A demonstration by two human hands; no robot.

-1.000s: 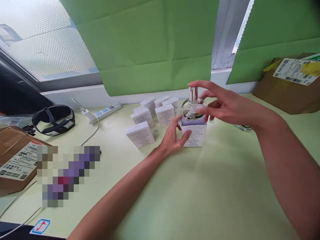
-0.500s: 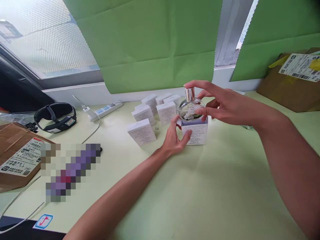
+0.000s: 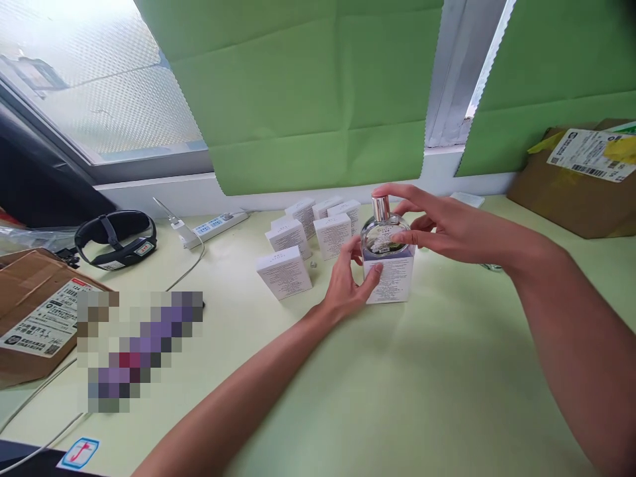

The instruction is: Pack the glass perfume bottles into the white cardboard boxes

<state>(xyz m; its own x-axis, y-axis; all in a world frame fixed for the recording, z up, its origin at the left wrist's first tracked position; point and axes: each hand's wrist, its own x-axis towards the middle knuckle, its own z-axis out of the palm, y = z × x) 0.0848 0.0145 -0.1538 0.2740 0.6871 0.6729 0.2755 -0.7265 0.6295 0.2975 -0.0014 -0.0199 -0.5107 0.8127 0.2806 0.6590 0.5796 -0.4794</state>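
Note:
A clear round perfume bottle (image 3: pixel 383 237) with a shiny metallic cap stands upright at the mouth of an open white carton (image 3: pixel 390 283). Its lower end is hidden behind the carton's front edge. My right hand (image 3: pixel 442 228) grips the bottle, one finger on top of the cap and the thumb on the front of the glass. With its thumb on the printed front, my left hand (image 3: pixel 350 275) holds the carton from the left side. To the left stand several similar white cartons, the nearest being a white carton (image 3: pixel 285 275). A tiny clear piece (image 3: pixel 313 264) lies beside it.
At the left are a cardboard box (image 3: pixel 44 311), a black headset (image 3: pixel 116 238) and a power strip (image 3: pixel 218 226) with a cable. Another cardboard box (image 3: pixel 571 199) sits at the back right. A green blind (image 3: pixel 308 99) hangs behind the table.
The bottle has gone down slightly into the carton, with my right hand moving along. My left hand keeps its hold. The whole view has shifted a little as the camera tilted.

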